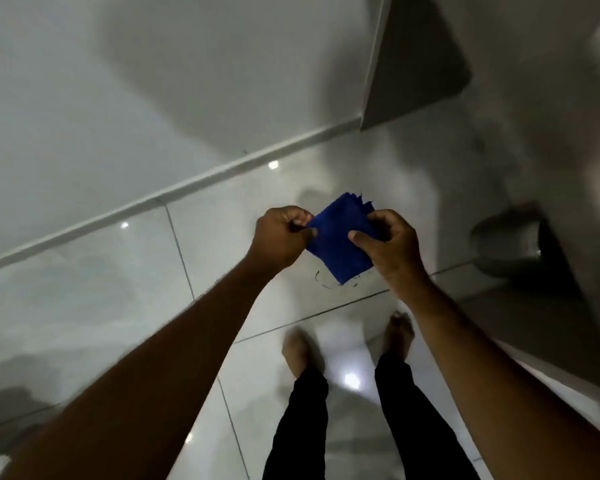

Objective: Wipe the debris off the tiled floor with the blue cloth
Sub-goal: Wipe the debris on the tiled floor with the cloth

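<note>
While thumb and fingers of both hands pinch its opposite edges, a folded blue cloth (340, 237) is held up in the air in front of a standing person, well above the tiled floor (222, 237). The left hand (281, 237) is closed on the cloth's left edge, its thumb pressed against curled fingers (300, 216) with fabric caught between them. The right hand (390, 244) clamps the right side, thumb laid across the top face and the fingers wrapped behind, where they cannot be seen clearly. Several layers show at the cloth's far corner, and loose dark threads (321, 280) dangle from its near corner.

Both bare forearms reach in from the lower corners of the head view. Below the cloth, two bare feet (297, 348) stand on the glossy pale tiles, blurred, above black trouser legs (298, 427). Thin dark grout lines cross the floor, and small bright ceiling-light reflections dot it. A white skirting strip (187, 188) runs diagonally where the floor meets a pale wall (118, 81). At the right edge, a grey rounded object (506, 244) sits low against a wall, too blurred to identify. Debris on the tiles cannot be made out.
</note>
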A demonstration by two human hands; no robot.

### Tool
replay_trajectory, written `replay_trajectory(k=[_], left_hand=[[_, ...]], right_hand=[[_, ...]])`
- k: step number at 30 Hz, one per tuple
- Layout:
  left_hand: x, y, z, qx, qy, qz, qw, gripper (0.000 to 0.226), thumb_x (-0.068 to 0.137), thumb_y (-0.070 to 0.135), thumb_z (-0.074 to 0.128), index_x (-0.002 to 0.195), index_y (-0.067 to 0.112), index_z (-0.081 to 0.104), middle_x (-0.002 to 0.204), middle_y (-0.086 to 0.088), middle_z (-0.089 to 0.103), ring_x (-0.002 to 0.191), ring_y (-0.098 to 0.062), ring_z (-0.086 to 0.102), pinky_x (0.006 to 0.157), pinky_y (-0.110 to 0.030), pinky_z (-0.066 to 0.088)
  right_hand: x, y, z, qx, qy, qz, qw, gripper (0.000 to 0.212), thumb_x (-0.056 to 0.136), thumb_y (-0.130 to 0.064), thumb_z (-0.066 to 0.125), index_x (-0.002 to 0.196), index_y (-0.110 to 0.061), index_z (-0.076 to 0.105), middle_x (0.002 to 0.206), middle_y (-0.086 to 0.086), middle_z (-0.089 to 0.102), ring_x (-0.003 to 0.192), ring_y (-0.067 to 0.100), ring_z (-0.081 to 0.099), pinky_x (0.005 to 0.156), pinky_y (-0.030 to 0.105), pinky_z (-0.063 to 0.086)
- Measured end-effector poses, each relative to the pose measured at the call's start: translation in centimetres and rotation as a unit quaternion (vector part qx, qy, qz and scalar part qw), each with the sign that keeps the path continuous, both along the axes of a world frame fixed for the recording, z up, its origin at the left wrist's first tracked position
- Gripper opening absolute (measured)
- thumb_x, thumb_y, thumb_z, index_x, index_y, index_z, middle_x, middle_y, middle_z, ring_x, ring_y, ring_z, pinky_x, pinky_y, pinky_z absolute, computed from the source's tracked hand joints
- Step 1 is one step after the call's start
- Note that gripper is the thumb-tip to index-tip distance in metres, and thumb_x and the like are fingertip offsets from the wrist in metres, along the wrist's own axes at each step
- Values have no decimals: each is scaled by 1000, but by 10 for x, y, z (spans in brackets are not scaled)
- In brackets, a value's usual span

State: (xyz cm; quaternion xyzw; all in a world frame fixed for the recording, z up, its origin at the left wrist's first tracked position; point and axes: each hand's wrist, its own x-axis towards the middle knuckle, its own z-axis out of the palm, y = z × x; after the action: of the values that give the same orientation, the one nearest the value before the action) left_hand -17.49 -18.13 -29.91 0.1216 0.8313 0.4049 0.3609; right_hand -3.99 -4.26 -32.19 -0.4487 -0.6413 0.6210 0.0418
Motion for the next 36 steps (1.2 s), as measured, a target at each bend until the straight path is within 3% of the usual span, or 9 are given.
replay_trajectory(k=[5, 10, 12, 16, 23, 27, 29, 32, 36], left_hand=[[24, 2, -227, -103, 24, -88, 990, 15, 79, 6, 68, 89, 13, 78, 89, -2, 75, 84, -19, 67, 81, -30, 53], [55, 3, -390, -151, 18, -113, 982, 17, 80, 8, 65, 88, 14, 78, 92, 1, 75, 91, -19, 67, 82, -25, 47], [68, 6, -429, -151, -1, -107, 983, 18, 81, 6, 63, 89, 12, 78, 94, -2, 75, 89, -18, 67, 81, -24, 49], [78, 9, -480, -155, 18, -133, 979, 19, 87, 5, 57, 94, 10, 75, 86, 5, 64, 78, -9, 56, 55, 1, 36], [70, -20, -485, -159, 115, -193, 961, 29, 92, 11, 59, 120, 6, 64, 120, -15, 67, 108, -29, 62, 84, -30, 48], [53, -67, -494, -246, 220, -291, 898, 107, 77, 45, 76, 151, -4, 15, 158, -28, 22, 148, -42, 18, 121, -52, 18], [46, -92, -501, -307, 206, -328, 869, 140, 61, 59, 83, 151, -2, -5, 162, -29, -1, 150, -42, -4, 122, -55, 2], [46, -116, -515, -361, 130, -353, 854, 169, 39, 72, 85, 148, -2, -21, 159, -28, -20, 147, -42, -21, 121, -54, -4], [48, -123, -537, -352, 76, -330, 873, 186, 19, 78, 82, 141, 4, -38, 146, -21, -48, 136, -37, -44, 111, -47, -26]], right_hand=[[19, 1, -215, 59, -107, 11, 992, 19, 82, -13, 71, 101, -12, 74, 94, 5, 74, 90, 27, 69, 81, 46, 60], [45, -3, -361, 120, -187, 53, 974, 21, 81, -11, 68, 101, -8, 74, 95, 8, 75, 81, 21, 65, 72, 30, 52], [53, -4, -392, 121, -206, 41, 970, 23, 82, -10, 67, 104, -7, 74, 99, 10, 76, 84, 22, 66, 74, 31, 53], [53, -10, -445, 124, -238, 26, 963, 26, 84, -9, 66, 109, -6, 72, 106, 12, 75, 96, 26, 67, 81, 29, 52], [52, -25, -477, 151, -264, 40, 952, 27, 92, -7, 59, 118, -5, 67, 123, 16, 65, 111, 30, 63, 95, 32, 52], [59, -34, -467, 334, -246, 106, 904, 28, 88, -6, 60, 116, -1, 61, 123, 23, 61, 115, 41, 56, 98, 49, 48], [60, -46, -472, 374, -233, 203, 874, 38, 91, -14, 59, 126, 0, 56, 132, 25, 57, 124, 44, 51, 105, 54, 40], [64, -64, -493, 297, -306, 335, 840, 65, 101, -35, 41, 154, -3, 18, 162, 26, 14, 147, 50, 11, 119, 61, 17], [30, -76, -524, 322, -323, 280, 845, 76, 100, -44, 36, 154, 2, 8, 161, 33, 2, 145, 57, 0, 117, 68, 9]])
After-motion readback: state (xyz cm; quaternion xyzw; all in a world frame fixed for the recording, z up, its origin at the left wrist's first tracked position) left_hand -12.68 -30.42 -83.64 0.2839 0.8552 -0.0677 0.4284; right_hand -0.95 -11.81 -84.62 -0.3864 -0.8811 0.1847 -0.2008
